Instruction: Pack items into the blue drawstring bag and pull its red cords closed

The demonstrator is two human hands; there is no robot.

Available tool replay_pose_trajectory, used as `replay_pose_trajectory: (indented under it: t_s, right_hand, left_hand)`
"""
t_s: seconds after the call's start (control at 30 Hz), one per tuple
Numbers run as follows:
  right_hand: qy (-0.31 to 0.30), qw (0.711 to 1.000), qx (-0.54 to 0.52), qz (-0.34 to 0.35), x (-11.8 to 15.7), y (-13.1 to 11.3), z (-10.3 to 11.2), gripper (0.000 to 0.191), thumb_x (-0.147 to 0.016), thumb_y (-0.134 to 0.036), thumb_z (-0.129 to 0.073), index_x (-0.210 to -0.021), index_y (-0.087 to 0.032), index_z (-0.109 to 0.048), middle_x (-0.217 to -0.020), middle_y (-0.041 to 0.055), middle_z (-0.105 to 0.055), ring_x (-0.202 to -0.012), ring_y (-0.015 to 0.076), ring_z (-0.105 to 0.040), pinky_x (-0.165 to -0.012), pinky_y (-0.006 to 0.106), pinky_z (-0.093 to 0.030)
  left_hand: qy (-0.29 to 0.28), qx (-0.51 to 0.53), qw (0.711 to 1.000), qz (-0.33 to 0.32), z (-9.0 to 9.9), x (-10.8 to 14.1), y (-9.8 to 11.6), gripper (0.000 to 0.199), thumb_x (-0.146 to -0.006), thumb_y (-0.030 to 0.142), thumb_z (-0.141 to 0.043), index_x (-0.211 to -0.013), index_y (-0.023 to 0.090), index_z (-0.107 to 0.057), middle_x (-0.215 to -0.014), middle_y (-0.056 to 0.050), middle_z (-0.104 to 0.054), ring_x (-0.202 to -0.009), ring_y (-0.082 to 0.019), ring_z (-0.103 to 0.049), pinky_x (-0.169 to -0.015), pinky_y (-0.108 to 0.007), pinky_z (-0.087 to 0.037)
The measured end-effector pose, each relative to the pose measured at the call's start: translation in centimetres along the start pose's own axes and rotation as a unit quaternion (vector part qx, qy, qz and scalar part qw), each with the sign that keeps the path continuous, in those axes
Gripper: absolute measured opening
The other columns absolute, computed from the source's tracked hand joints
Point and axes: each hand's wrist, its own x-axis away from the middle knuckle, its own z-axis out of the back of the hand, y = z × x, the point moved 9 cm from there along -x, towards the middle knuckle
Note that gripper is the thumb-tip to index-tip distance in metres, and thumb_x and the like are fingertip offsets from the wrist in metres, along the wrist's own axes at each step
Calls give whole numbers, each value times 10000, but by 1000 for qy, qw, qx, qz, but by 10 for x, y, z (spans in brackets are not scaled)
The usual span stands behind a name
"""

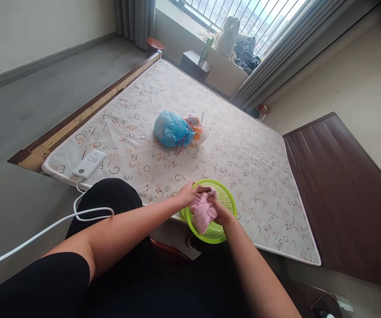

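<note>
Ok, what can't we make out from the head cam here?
Head view only:
Green plastic round basket floor: pink terry towel covers it.
Right hand fingers: hidden in the towel.
Blue plastic bag contents: film hides them.
Orange items behind the bag: partly hidden, too small to identify.

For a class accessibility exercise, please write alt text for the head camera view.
A person's left hand and right hand rest on a pink towel in a round green plastic basket at the edge of a letter-printed mattress. A blue plastic bag lies farther across the mattress, and a white corded device lies near its corner.
</note>
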Motion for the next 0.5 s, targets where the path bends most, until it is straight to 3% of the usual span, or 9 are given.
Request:
replay_pose_trajectory:
  t_s: [0.1,0.27,0.33,0.4,0.5]
  right_hand:
    - [38,988,-152,-15,26,-7,19,551,-1004,-441,-262,-1403,-135,-488,-1098,162,-747,-1047,292,-727,-906,442,-594]
    - [207,945,-249,47,66,-31,49,655,-976,-497,-277,-1561,-202,-260,-1471,148,-580,-1321,268,-612,-1060,457,-543]
    - [235,925,-295,52,75,-40,48,690,-970,-521,-255,-1569,-179,-236,-1532,156,-522,-1386,260,-564,-1107,452,-515]
    - [235,926,-290,62,78,-54,41,724,-974,-556,-199,-1575,-155,-232,-1525,163,-525,-1398,256,-555,-1105,440,-521]
    - [197,937,-276,80,76,-79,20,751,-973,-641,-201,-1540,-171,-347,-1419,142,-613,-1326,261,-611,-1036,416,-570]
  left_hand:
    - [9,-47,998,-46,4,3,12,433,-1026,496,-501,-1267,153,-610,-1243,-142,-696,-1172,-255,-637,-1075,-389,-464]
    - [28,-146,971,-187,3,24,51,551,-1003,460,-544,-1454,143,-540,-1561,-185,-499,-1501,-285,-392,-1265,-436,-243]
    - [1,-167,955,-244,-3,36,66,618,-956,429,-629,-1508,178,-509,-1616,-168,-447,-1566,-309,-292,-1294,-475,-152]
    - [-41,-182,938,-292,-12,47,78,743,-868,389,-743,-1542,208,-486,-1620,-159,-448,-1584,-349,-245,-1299,-521,-99]
    - [-102,-177,909,-362,-23,61,90,1023,-687,335,-887,-1590,206,-423,-1619,-176,-439,-1558,-385,-296,-1296,-516,-166]
